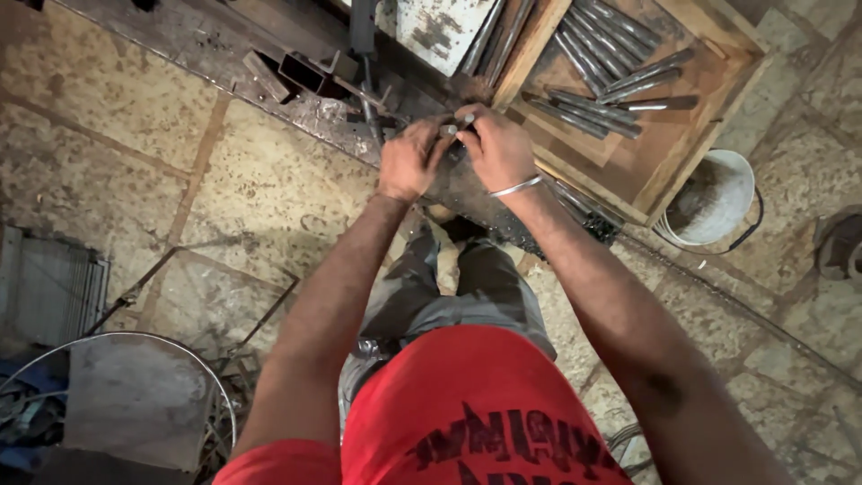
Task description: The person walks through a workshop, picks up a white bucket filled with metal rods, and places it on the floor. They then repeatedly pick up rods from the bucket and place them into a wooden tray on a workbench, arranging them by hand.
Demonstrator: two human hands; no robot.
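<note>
Stone floor below; at the metal table's (296, 112) edge, left hand (409, 160) and right hand (498, 148) fingers pinch a short metal rod (455, 124) beside the wooden tray (669, 157).

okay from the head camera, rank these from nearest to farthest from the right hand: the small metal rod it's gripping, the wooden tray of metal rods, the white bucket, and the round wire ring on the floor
From the right hand:
1. Small metal rod, in its fingers.
2. Wooden tray of metal rods, just beyond it, to the right.
3. White bucket, farther right on the floor.
4. Round wire ring, far bottom left.
</note>
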